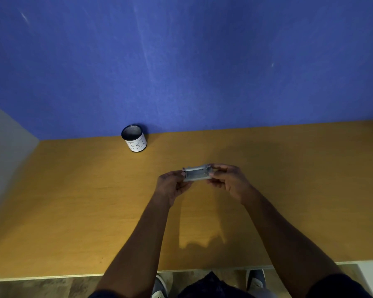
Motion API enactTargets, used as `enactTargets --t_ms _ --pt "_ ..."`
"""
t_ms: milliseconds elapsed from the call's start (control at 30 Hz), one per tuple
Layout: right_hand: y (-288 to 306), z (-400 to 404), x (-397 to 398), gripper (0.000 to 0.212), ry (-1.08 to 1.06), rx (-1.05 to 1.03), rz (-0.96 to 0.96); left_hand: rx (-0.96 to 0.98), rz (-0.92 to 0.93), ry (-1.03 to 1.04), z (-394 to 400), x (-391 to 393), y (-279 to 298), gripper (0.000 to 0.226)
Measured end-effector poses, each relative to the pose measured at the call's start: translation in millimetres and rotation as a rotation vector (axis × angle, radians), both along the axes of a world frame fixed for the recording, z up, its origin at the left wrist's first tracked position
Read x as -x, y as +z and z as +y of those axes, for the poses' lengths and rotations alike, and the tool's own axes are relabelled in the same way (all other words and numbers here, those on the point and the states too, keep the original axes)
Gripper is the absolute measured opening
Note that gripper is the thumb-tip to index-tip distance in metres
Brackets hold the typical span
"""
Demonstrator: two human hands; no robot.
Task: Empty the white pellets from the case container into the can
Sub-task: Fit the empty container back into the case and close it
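You hold the case container (197,174) above the desk (73,201) with both hands — left hand (172,186) and right hand (228,181), fingers closed on its ends — so next, I judge, carry it to the can (134,138), well apart by the wall, and tip it.

Can (134,138) on table (73,201), behind-left of case (197,174).

A wooden, orange-brown table (73,201) runs up to a blue wall along its far edge. One can (134,138) stands upright on it at the far edge, left of the middle, its white label marked with letters. Its open mouth shows a mesh inside.
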State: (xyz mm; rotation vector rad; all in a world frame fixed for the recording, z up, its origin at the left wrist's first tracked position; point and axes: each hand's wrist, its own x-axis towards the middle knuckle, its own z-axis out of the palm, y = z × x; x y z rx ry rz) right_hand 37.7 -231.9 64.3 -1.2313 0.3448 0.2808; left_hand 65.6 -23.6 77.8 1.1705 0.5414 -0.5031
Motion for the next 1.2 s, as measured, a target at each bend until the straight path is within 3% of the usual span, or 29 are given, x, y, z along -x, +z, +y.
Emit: enactTargets --t_ms 100,267,367,567,733,867,1000,1200 --pt "1.3 -1.1 -1.1 0.032 0.033 0.113 0.004 -0.059 0.003 -0.022 -2.2 0.2 -0.5 0.028" --pt "1.8 2.3 0.0 0.04 0.131 0.311 -0.058 -0.177 0.025 0.038 -8.7 0.3 -0.4 0.014" --pt "2.0 0.8 1.8 0.045 0.149 0.367 -0.118 -0.267 0.021 0.071 -10.4 1.9 -6.8 0.017" --pt "-9.2 -7.1 10.2 0.045 0.176 0.415 -0.175 -0.409 -0.229 -0.064 -1.4 6.6 -19.4 0.023" --pt "-33.8 -15.0 19.0 0.044 0.161 0.526 -0.137 -0.563 -0.329 -0.17 0.0 13.4 -35.5 0.013" --pt "-44.3 -15.8 24.9 0.04 0.226 0.729 -0.088 -0.743 -0.299 -0.249 -2.1 24.0 -51.3 0.02" --pt "-51.0 -9.9 28.3 0.015 0.245 0.917 -0.042 -0.82 -0.241 -0.304 -5.6 34.3 -60.5 0.016" --pt "-57.2 -5.4 32.3 0.024 0.269 0.999 0.049 -0.836 -0.175 -0.351 -10.2 36.9 -67.8 0.016"
